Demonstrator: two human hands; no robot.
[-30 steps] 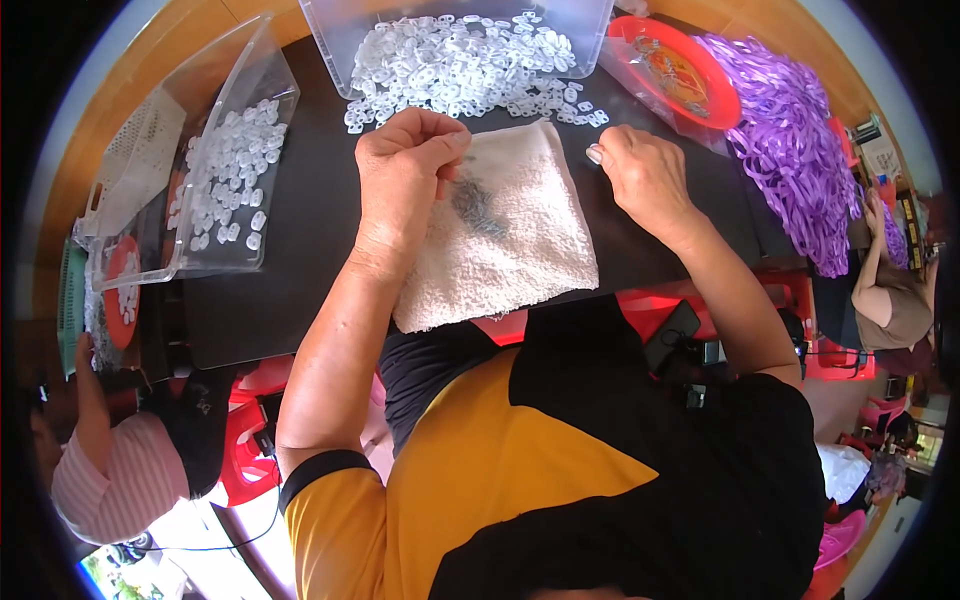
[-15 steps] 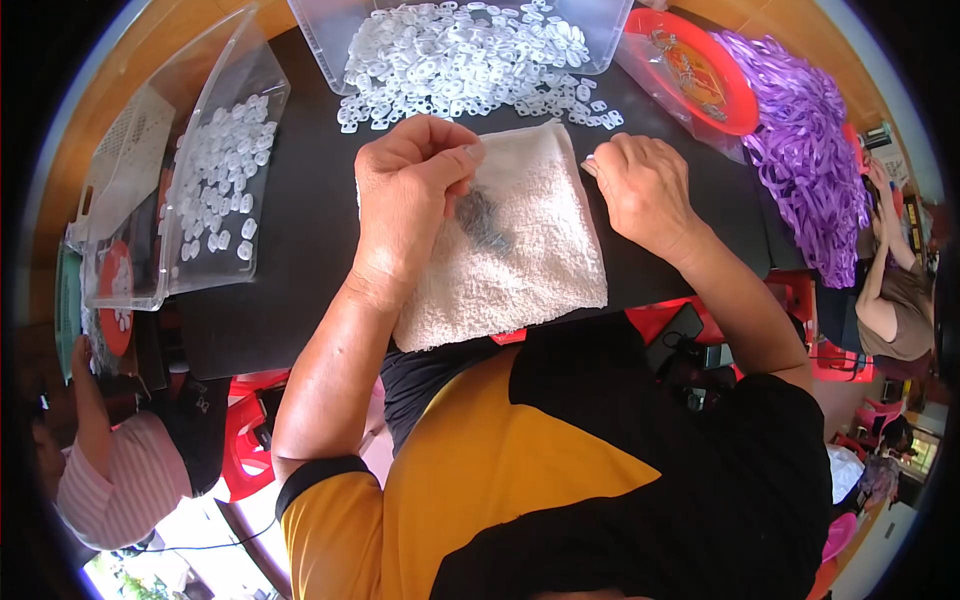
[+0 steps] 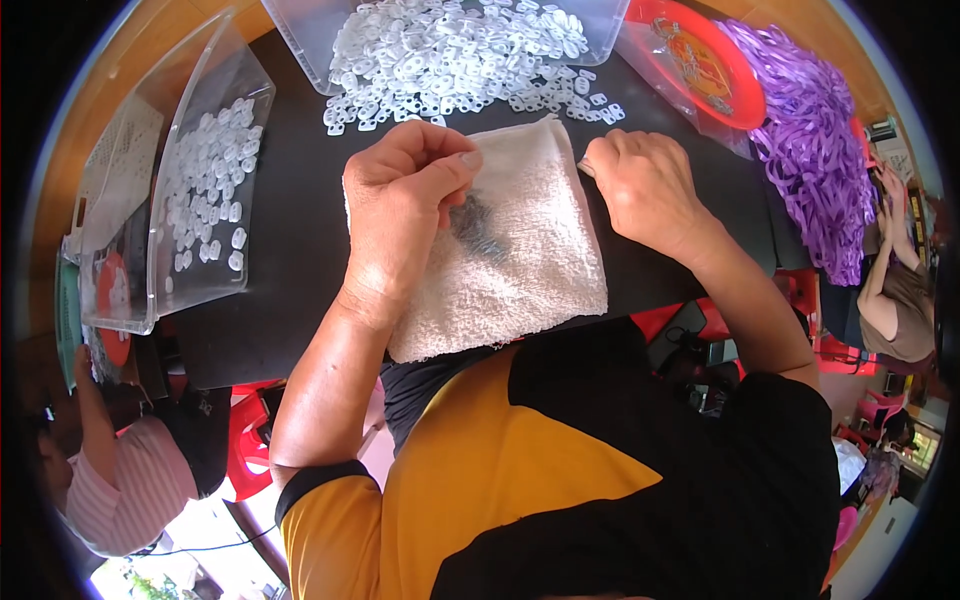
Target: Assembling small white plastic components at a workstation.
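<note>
My left hand (image 3: 405, 205) is over the left part of a cream towel (image 3: 510, 295), its thumb and forefinger pinched together. What they hold, if anything, is too small to make out. Just beside that hand, a small heap of thin, dark metal pieces (image 3: 480, 230) lies on the cloth. My right hand (image 3: 640, 185) rests at the towel's right edge over the black table (image 3: 680, 270), fingers curled closed. Its grip hides whatever may be inside.
Small white plastic pieces (image 3: 440, 60) spill from a clear bin (image 3: 298, 45) at the back. A tilted clear bin (image 3: 205, 255) on the left holds more. Back right are a red plate (image 3: 745, 100) with metal bits and purple ribbons (image 3: 800, 150). Other people sit at both sides.
The view has shifted slightly. My right fingers have turned inward, and the small white bit at their tips no longer shows clearly. My left hand keeps its pinch.
</note>
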